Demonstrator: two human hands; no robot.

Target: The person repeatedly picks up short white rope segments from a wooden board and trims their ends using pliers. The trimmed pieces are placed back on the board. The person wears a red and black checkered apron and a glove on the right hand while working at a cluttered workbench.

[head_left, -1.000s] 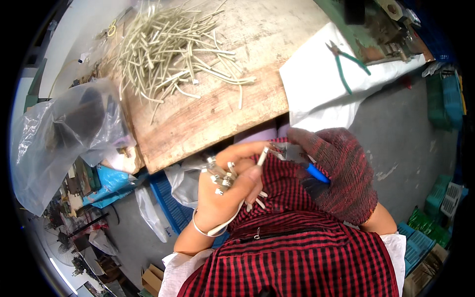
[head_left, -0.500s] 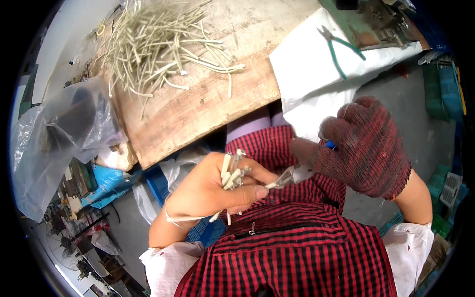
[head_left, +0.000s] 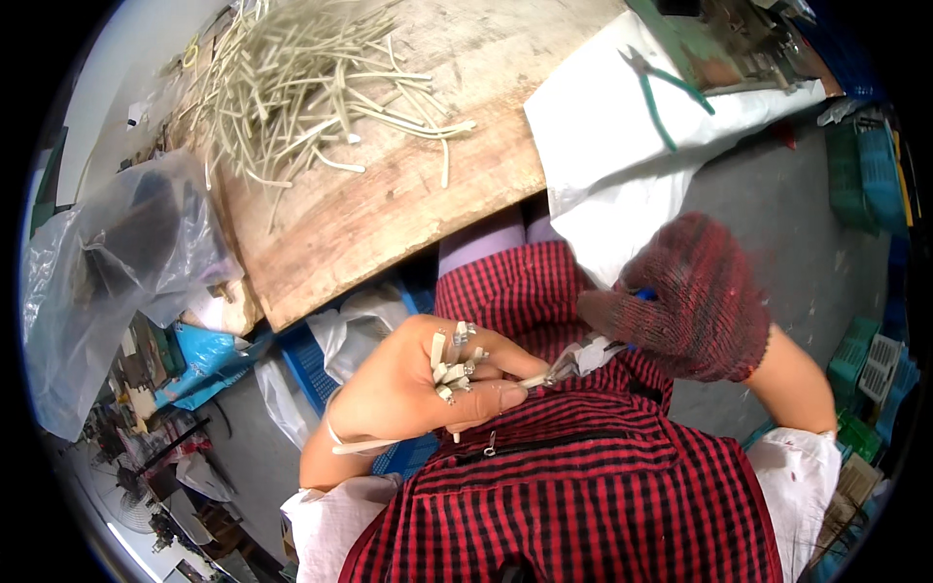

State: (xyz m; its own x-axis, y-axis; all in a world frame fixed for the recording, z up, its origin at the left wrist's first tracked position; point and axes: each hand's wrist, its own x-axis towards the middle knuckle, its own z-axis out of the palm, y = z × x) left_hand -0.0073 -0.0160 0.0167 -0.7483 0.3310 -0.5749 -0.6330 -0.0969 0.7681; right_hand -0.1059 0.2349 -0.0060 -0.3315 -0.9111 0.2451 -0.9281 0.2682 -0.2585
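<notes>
The pale cable piece (head_left: pixel 535 381) sits low in front of the person's lap, its exposed end pointing to the person's right and tipped a little away from the body, so its long axis runs nearly crosswise over the checked apron (head_left: pixel 583 466). That end meets the nose of the blue-handled pliers (head_left: pixel 588 358), which slant back toward the right; whether their jaws have closed on it I cannot tell from here. The bare left hand (head_left: pixel 423 384) pinches the piece firmly between thumb and forefinger, no gap showing, its forearm coming up from the lower left and the knuckles turned away from the body. A bundle of short cable pieces (head_left: pixel 450 371) sticks up out of that same fist, ends pointing away from the person. The right hand (head_left: pixel 695 301), in a dark red knitted glove, is wrapped around the pliers' handles, thumb toward the left hand, wrist bent inward. Beyond, a heap of cables (head_left: pixel 292 97) lies on the wooden table (head_left: pixel 389 233).
</notes>
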